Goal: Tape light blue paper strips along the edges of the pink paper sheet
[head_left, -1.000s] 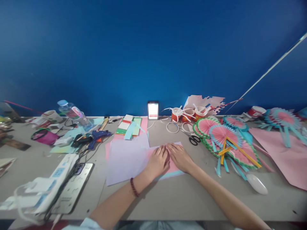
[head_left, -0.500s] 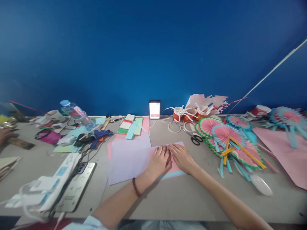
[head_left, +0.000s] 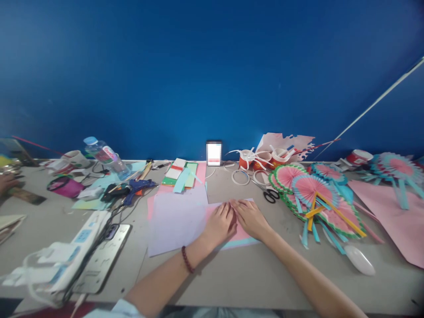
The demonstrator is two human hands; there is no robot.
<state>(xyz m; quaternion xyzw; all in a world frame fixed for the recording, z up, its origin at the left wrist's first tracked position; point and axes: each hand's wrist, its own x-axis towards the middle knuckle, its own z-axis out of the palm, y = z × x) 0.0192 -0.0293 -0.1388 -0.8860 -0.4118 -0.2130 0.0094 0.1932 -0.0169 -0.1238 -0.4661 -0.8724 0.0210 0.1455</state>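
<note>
My left hand (head_left: 218,224) lies on pink paper (head_left: 212,213) with its fingers stretched forward, palm down. Beside it, fingertips nearly touching, my right hand (head_left: 250,217) rests flat on the same paper, fingers extended. A light blue strip (head_left: 241,241) shows along the paper's near edge. Under and to the left spreads a large lilac sheet (head_left: 175,223), over more pink paper (head_left: 150,207). What lies right under the palms is hidden. Neither hand grips anything visible.
Black-handled scissors (head_left: 271,195) and pleated paper fans (head_left: 314,190) are at the right, with a white glue bottle (head_left: 360,259). At the left are a power strip (head_left: 81,243), a phone (head_left: 106,256), a blue glue gun (head_left: 137,187) and another person's hand (head_left: 7,183).
Both hands remain on the paper in nearly the same pose. The view has shifted slightly.
</note>
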